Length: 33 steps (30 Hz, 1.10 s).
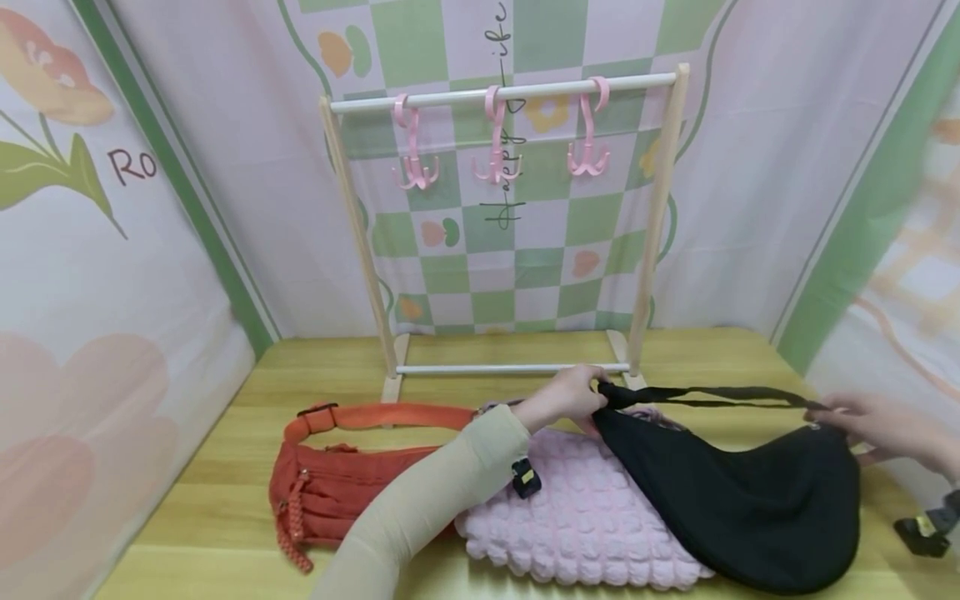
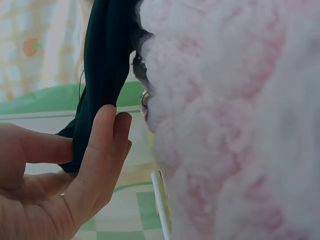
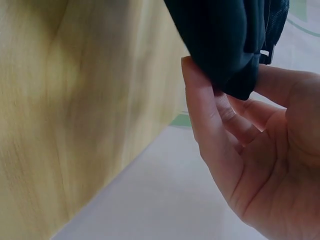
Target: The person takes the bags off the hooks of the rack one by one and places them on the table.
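Observation:
A black shoulder bag (image 1: 750,500) hangs between both hands at the right, its strap (image 1: 720,395) stretched along the top. My left hand (image 1: 566,396) pinches the bag's left upper corner; in the left wrist view the thumb and fingers (image 2: 95,155) close on the black cloth. At the other end, my right hand (image 1: 877,425) grips the right corner, where a small buckle (image 3: 270,54) shows beside the thumb. Partly behind the black bag lies a pink puffy quilted bag (image 1: 577,517). To its left, partly hidden by my left arm, is an orange-red waist bag (image 1: 337,492).
Behind the bags stands a rack with wooden posts (image 1: 656,225) and a white top rail (image 1: 525,90). Three pink hooks (image 1: 415,150) hang from it. The wooden table (image 1: 217,467) is bordered by patterned cloth walls (image 1: 135,333). A lower bar (image 1: 510,368) joins the rack's feet.

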### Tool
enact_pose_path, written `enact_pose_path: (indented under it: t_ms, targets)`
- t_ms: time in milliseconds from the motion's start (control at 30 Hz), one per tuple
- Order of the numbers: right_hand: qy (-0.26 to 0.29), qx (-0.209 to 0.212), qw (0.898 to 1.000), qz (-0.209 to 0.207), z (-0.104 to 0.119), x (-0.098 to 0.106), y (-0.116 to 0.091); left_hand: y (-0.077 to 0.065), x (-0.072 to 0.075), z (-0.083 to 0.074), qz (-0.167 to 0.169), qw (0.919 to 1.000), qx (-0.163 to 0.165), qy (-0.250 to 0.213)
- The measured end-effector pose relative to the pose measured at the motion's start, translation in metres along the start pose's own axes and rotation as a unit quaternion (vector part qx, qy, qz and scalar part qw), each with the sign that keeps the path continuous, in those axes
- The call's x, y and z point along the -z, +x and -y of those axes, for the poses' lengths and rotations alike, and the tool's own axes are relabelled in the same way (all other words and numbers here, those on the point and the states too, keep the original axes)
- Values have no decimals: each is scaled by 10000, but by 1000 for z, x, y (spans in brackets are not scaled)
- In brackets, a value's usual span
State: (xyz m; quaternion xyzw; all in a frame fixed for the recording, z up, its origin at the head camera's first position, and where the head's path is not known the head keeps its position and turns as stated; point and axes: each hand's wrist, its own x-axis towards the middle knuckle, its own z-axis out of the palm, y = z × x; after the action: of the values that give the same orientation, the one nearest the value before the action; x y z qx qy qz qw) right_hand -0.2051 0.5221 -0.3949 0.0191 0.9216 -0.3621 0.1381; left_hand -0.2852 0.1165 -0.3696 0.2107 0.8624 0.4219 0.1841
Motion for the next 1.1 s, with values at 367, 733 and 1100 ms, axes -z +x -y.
enact_pose_path:
  t_ms: [367,733,1100]
  targets:
    - [-391,121,9991,82,-5,-7,6,6,-2,7,40,9999,159,35]
    - [-124,299,9990,319,-10,-14,7,6,-3,6,120,9993,352,23]
    - [183,331,9979,519,-15,-18,8,9,-5,11,154,9991,390,98]
